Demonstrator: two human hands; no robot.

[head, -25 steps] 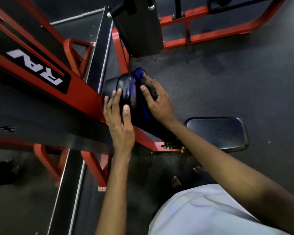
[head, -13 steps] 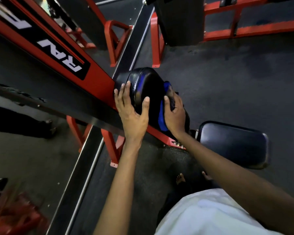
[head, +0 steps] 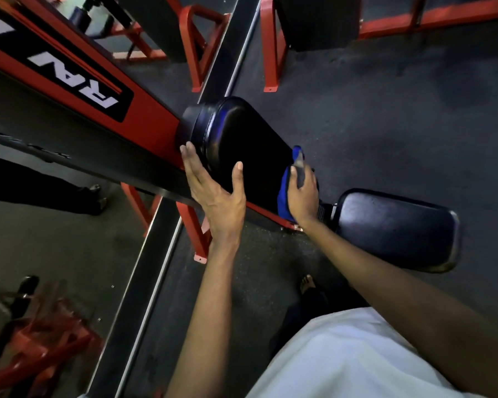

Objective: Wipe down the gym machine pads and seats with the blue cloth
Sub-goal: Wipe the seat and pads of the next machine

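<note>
Wiping is seen to be under way on the glossy black vinyl back pad [head: 250, 145], a tapered cushion mounted on the red steel machine frame [head: 147, 113]. The bunched blue cloth [head: 284, 193] is pressed against the lower, narrow end of that pad and is gripped by the right hand [head: 304, 193], whose fingers are curled over it. The left hand [head: 216, 196] is laid against the pad's near side, fingers straight along the edge and thumb resting on the face, with nothing grasped; the pad is judged to be steadied by it. A sheen is shown on the pad's upper face, but whether that part has been covered cannot be told. The black rectangular vinyl seat [head: 394, 228], just beside the right hand, is not touched by the cloth and is judged to be left to do.
</note>
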